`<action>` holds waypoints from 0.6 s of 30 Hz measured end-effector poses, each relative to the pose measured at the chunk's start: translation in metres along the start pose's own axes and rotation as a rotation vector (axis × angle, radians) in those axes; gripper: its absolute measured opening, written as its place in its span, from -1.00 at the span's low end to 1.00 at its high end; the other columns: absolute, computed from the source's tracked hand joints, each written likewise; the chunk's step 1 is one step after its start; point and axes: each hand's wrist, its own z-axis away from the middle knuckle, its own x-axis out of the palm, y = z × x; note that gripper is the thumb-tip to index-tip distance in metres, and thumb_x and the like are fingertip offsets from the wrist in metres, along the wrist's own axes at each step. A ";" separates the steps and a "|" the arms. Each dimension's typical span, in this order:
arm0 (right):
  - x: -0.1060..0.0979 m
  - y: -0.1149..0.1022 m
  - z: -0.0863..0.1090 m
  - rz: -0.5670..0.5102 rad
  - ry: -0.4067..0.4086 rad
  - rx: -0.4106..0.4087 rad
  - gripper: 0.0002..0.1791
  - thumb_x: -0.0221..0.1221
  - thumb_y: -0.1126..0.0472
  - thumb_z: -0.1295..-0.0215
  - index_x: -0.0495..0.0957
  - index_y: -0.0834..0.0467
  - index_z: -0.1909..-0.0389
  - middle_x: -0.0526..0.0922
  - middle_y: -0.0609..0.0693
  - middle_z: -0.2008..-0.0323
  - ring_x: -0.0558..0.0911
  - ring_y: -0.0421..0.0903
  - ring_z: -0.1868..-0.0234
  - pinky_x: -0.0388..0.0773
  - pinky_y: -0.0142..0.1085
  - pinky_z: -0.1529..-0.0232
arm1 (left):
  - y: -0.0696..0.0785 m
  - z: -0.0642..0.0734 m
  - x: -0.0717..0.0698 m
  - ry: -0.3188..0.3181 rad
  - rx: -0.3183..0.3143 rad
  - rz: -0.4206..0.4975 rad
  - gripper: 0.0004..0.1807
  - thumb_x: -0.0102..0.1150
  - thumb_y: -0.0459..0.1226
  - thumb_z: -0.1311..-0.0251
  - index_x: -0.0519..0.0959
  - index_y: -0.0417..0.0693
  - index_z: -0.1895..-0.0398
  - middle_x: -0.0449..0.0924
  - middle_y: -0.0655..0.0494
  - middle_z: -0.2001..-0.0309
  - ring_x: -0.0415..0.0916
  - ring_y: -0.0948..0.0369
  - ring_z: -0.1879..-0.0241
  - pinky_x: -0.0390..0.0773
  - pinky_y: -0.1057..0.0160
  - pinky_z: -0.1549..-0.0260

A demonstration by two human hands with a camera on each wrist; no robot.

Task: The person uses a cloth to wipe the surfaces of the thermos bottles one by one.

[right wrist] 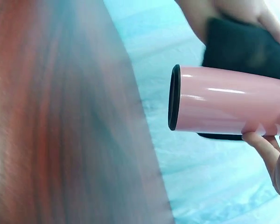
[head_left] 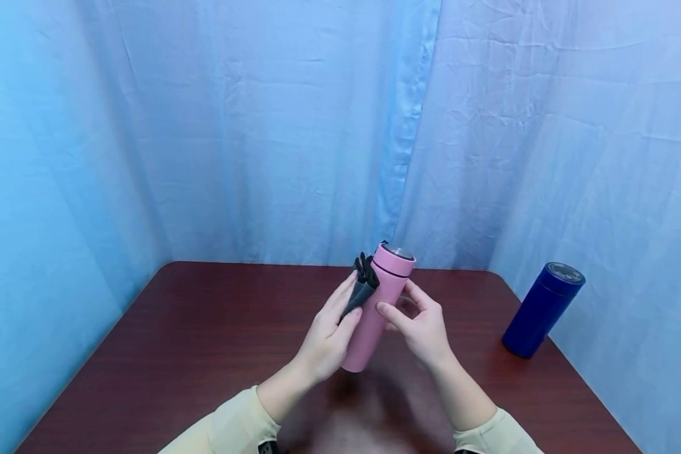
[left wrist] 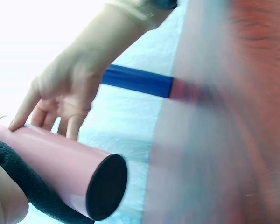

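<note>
A pink thermos bottle (head_left: 369, 329) is held tilted above the table, its lid end up and to the right. Around its upper side my right hand (head_left: 428, 331) grips it, thumb in front and fingers behind. My left hand (head_left: 328, 337) holds a folded dark grey cloth (head_left: 362, 292) against the bottle's left side, the cloth between thumb and fingers. In the left wrist view the bottle's black base (left wrist: 107, 186) faces the camera, with the cloth (left wrist: 30, 182) along its side. The right wrist view shows the cloth (right wrist: 242, 49) lying against the pink wall.
A dark blue thermos bottle (head_left: 543, 310) stands near the right edge of the reddish-brown table (head_left: 232, 321). Light blue curtains (head_left: 295, 139) hang behind the table and on both sides.
</note>
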 end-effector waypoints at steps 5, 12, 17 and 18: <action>0.007 -0.002 0.005 -0.046 -0.001 -0.003 -0.37 0.40 0.40 -0.23 0.51 0.15 -0.34 0.68 0.18 0.02 0.72 0.04 0.15 0.71 0.04 0.36 | -0.004 -0.011 -0.003 0.012 -0.061 0.112 -0.48 -0.14 -0.25 -0.61 0.24 0.01 -0.57 0.22 0.15 -0.52 0.22 0.18 -0.45 0.28 -0.04 -0.36; -0.002 -0.016 0.000 -0.086 -0.018 -0.091 -0.37 0.32 0.47 -0.27 0.47 0.21 -0.37 0.67 0.19 -0.01 0.70 0.06 0.11 0.71 0.02 0.30 | -0.013 -0.001 -0.009 -0.045 -0.272 0.205 -0.47 -0.18 -0.14 -0.63 0.25 -0.06 -0.56 0.39 -0.03 -0.41 0.37 0.08 -0.34 0.33 -0.05 -0.32; -0.009 -0.018 -0.008 -0.082 0.011 -0.111 -0.41 0.31 0.46 -0.29 0.49 0.22 -0.35 0.66 0.16 -0.02 0.67 0.05 0.05 0.72 -0.06 0.29 | -0.013 0.010 -0.010 -0.040 -0.247 0.160 -0.50 -0.13 -0.17 -0.62 0.30 -0.01 -0.54 0.40 0.06 -0.41 0.39 0.14 -0.33 0.39 0.04 -0.28; -0.010 -0.017 -0.008 -0.075 0.012 -0.114 -0.41 0.31 0.46 -0.29 0.49 0.21 -0.35 0.66 0.16 -0.02 0.67 0.05 0.05 0.72 -0.07 0.29 | -0.012 0.011 -0.010 -0.034 -0.220 0.146 -0.50 -0.12 -0.18 -0.62 0.31 0.00 -0.54 0.38 0.09 -0.42 0.37 0.15 -0.35 0.38 0.06 -0.29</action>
